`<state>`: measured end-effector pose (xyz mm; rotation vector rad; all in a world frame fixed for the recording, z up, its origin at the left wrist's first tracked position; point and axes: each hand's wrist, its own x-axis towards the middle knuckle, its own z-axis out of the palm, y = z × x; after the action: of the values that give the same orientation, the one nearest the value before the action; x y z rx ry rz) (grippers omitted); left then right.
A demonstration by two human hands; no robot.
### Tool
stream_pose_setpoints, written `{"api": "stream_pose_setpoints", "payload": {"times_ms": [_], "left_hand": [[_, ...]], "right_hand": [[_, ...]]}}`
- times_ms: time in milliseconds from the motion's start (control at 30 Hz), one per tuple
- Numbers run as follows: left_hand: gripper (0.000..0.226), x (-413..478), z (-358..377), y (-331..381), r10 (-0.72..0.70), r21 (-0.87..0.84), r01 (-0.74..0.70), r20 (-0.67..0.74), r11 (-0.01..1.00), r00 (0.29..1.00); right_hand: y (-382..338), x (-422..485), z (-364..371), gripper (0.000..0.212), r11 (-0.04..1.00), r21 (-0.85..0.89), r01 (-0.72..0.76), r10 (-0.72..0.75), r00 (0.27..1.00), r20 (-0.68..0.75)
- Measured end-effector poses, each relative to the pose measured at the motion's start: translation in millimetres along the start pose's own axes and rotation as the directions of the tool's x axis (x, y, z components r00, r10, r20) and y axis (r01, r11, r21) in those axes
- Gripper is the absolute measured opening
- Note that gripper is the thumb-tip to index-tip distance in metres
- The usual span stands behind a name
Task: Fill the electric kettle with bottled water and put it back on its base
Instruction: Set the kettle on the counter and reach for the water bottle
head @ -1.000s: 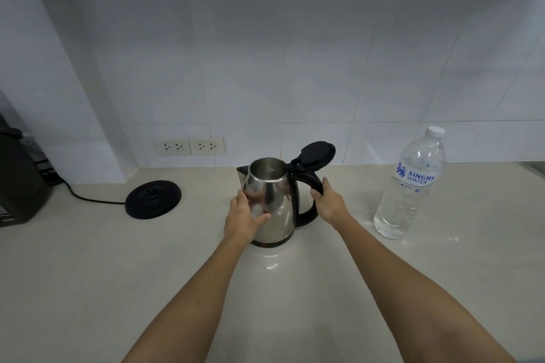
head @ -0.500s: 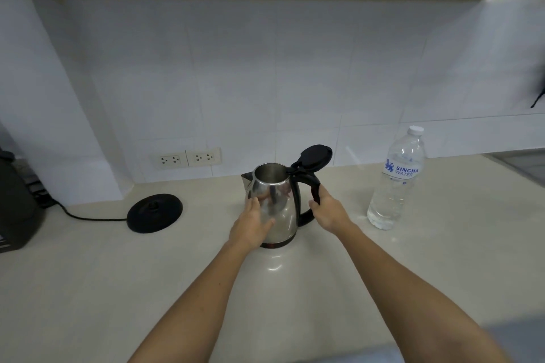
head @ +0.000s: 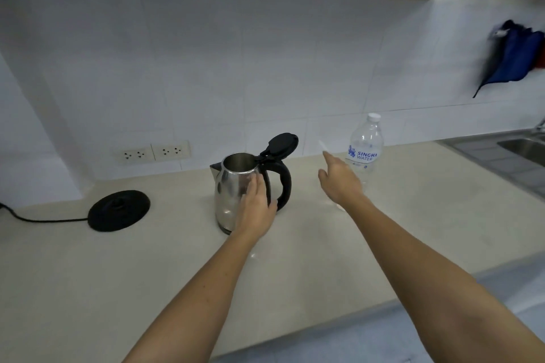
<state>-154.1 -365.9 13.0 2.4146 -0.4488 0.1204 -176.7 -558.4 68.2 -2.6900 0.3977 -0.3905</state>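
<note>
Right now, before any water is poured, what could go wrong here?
1. The right hand, open, is close to the tall bottle; a clumsy touch might tip it, though its cap is on.
2. The left hand only rests on the kettle, so it may slide during pouring.
3. Spilled water could run to the corded base nearby.

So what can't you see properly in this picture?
All in the head view:
- Bottle: its lower part is behind the right hand, so the water level is hidden.
- Kettle: its inside bottom is hidden by its own wall.
- Cord: cut off by the left edge.
- Sink: cut off by the right edge.
- Cloths: blurred.
</note>
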Motion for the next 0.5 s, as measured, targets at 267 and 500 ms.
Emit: {"api": "stream_pose_setpoints", "payload": {"times_ms": [267, 500], "left_hand": [[0.068, 25, 58, 72, 0.092, 0.023, -0.095, 0.116, 0.995, 0.989], [0.074, 69, 97, 131, 0.074, -0.005, -0.074, 0.136, 0.997, 0.988]], "right_hand": [[58, 47, -78, 0.052, 0.971, -0.221, 0.088, -0.125, 0.980, -0.157], [100, 97, -108, 0.053, 0.972, -0.219, 0.090, -0.108, 0.991, -0.074]]}}
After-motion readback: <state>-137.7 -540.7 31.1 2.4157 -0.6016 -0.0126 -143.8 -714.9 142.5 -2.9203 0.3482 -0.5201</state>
